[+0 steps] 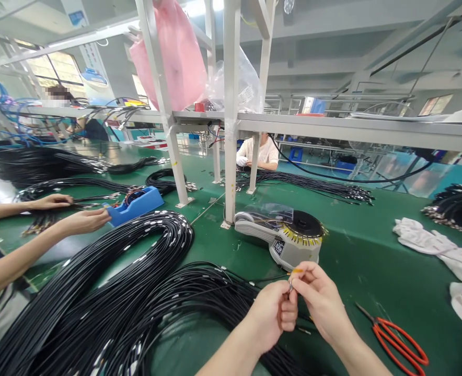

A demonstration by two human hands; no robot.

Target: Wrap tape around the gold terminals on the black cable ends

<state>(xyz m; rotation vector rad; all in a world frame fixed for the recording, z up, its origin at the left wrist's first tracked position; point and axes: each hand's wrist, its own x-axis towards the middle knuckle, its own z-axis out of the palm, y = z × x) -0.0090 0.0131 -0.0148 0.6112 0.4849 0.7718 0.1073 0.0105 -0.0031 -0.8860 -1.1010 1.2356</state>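
Observation:
My left hand [272, 313] is closed in a pinch on the thin end of a black cable. My right hand [321, 300] meets it fingertip to fingertip, pinching a small strip of amber tape [297, 270] at that cable end. The fingers hide most of the join. Under and left of my hands lies a thick bundle of black cables [199, 282] with white labels. Just beyond my hands stands a grey tape dispenser [297, 240], with short yellow tape pieces around its black wheel.
Red-handled scissors [397, 334] lie at the right, below white gloves [435, 245]. At left, a co-worker's hands [84, 219] are beside a blue tape holder [135, 204]. White shelf posts [230, 156] rise from the green table [356, 250]. Another person [268, 151] sits across it.

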